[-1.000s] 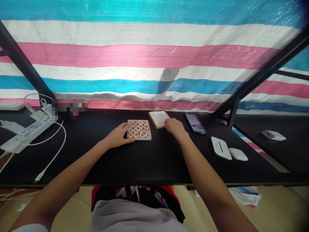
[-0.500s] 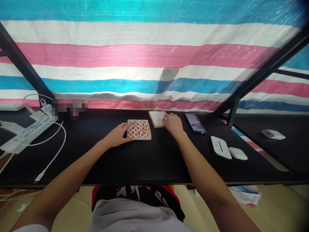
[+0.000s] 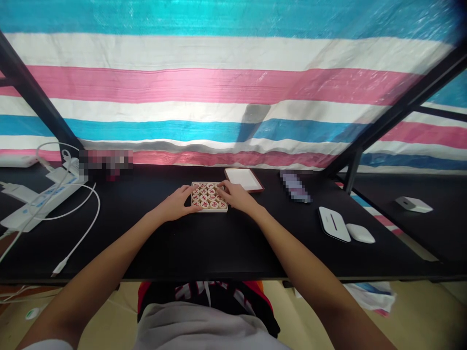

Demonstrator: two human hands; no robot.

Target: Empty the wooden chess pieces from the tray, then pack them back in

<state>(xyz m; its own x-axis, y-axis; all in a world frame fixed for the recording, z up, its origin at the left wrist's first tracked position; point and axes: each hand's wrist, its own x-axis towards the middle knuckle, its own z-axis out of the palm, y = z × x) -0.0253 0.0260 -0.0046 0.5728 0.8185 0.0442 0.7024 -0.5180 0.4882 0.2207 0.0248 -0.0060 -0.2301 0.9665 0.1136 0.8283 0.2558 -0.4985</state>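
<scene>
A shallow white box (image 3: 215,211) of round Chinese chess pieces (image 3: 205,198) with red characters lies on the black table. My left hand (image 3: 177,202) grips the box's left side, its thumb near the front edge and its fingers at the back left corner. From the right, my right hand (image 3: 237,195) reaches over the box's back right corner, thumb and fingers apart. Its fingertips rest on or just above the pieces there and cover some of them. Behind that hand lies a box lid (image 3: 245,180), white inside with a reddish-brown rim.
On the right are a phone (image 3: 294,186), a white flat device (image 3: 333,223) and a white rounded case (image 3: 360,233). A power strip (image 3: 45,199) with plugs and a white cable (image 3: 78,243) occupies the left. Striped sheeting (image 3: 204,85) hangs behind the table.
My right hand has let go of the lid and moved left to the box of pieces. The lid now lies uncovered, looking slightly turned or tipped. My left hand stays at the box.
</scene>
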